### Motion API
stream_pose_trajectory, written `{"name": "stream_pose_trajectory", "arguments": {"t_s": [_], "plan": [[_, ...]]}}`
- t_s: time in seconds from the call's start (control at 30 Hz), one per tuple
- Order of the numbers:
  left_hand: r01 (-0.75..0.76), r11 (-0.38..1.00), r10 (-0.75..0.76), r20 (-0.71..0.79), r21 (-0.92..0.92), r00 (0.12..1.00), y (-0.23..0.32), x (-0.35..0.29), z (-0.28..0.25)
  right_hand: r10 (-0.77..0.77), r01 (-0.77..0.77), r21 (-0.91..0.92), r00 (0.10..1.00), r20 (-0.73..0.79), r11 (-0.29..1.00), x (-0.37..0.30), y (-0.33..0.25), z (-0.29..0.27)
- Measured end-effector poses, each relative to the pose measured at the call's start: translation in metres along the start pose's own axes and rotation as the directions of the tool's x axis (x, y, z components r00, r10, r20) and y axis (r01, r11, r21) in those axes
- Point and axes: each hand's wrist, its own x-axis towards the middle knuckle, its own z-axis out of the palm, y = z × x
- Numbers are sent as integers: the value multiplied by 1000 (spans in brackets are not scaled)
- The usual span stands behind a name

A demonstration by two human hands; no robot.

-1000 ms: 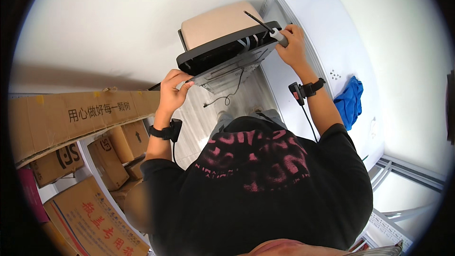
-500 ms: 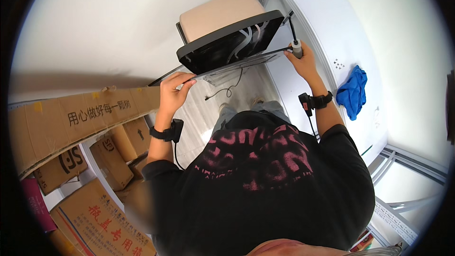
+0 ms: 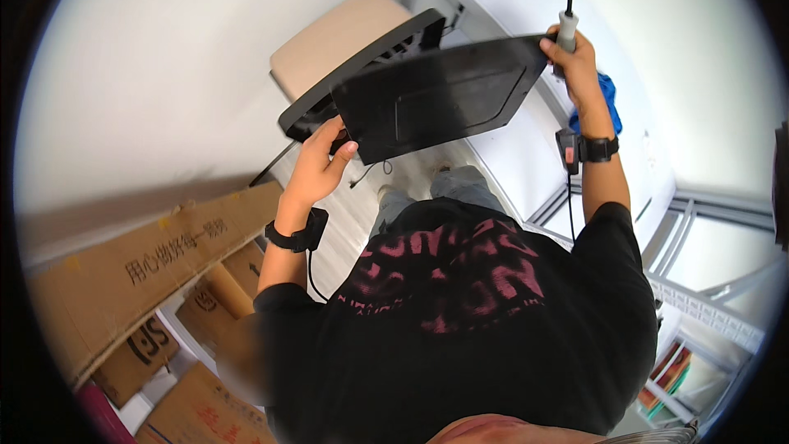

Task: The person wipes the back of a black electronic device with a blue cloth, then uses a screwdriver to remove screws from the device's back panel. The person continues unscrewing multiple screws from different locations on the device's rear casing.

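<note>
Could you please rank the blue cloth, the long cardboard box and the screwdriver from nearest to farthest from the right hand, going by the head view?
Nearest to the right hand first:
1. Screwdriver: held in that hand.
2. Blue cloth: on the person's right, partly hidden.
3. Long cardboard box: across on the person's left.

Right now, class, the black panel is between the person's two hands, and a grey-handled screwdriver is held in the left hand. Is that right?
Not quite. The head view shows the grey-handled screwdriver in the right hand, not the left hand. The black panel is indeed between the two hands.
</note>
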Motion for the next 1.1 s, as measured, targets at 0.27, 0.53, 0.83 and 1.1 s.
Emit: {"name": "stream_pose_trajectory", "arguments": {"t_s": [0.27, 0.53, 0.83, 1.1], "plan": [[-48, 995, 33, -169, -83, 985, 26, 90, 51, -161, 167, 19, 967, -196, 986, 60, -43, -91], [-28, 822, -118, -218, -569, 969, 50, 226, 131, -154, 149, -39, 974, -165, 988, 132, 10, -176], [204, 710, -364, -103, -674, 926, 21, 342, 211, 124, -154, -291, 985, -119, 944, 159, 95, -209], [431, 902, -430, -113, -12, 896, -28, 371, 251, 228, -262, -390, 965, -131, 883, 199, 168, -227]]}}
